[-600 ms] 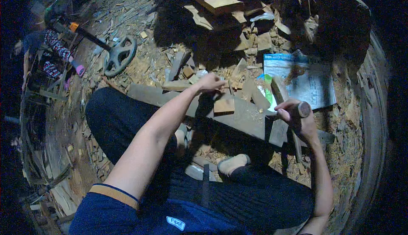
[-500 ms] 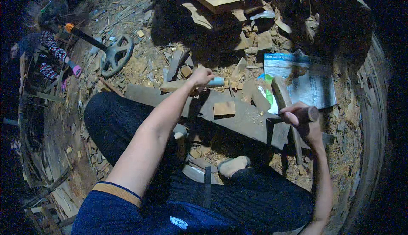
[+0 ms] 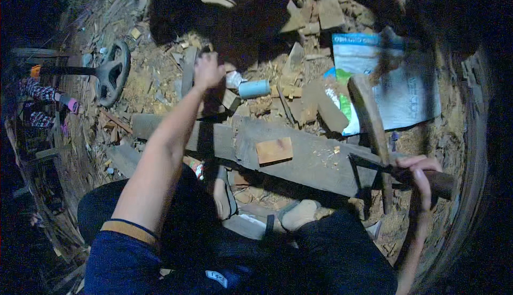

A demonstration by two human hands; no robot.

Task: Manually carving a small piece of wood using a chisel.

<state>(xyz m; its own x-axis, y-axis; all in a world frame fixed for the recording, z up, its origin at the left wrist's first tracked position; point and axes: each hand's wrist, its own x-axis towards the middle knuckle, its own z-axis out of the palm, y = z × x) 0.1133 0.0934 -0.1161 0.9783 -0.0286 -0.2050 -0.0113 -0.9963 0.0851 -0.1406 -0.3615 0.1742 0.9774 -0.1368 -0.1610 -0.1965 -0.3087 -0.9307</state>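
Observation:
My left hand (image 3: pixel 209 72) reaches beyond the plank, next to a dark upright piece of wood (image 3: pixel 188 71); its fingers are blurred and bent, and what they touch is hidden. A light-blue cylinder (image 3: pixel 254 88) lies to its right. My right hand (image 3: pixel 422 169) is wrapped round the thick brown wooden handle (image 3: pixel 441 184) of a tool whose thin dark metal end (image 3: pixel 368 161) points left. Beside it a curved wooden stick (image 3: pixel 372 119) leans across the grey plank (image 3: pixel 315 169). A small light-brown wood block (image 3: pixel 274 151) rests on the plank.
A blue, white and green printed sack (image 3: pixel 406 95) is spread at the far right. Wood chips and offcuts cover the ground. A dark spoked wheel (image 3: pixel 114 73) on a black shaft stands at left, near another person's patterned clothing (image 3: pixel 40 95). My shoe (image 3: pixel 300 215) is below the plank.
My left hand has moved left and away from the blue cylinder. The pale wood strip formerly beneath it no longer shows on the plank. My right hand has shifted right and down with the tool.

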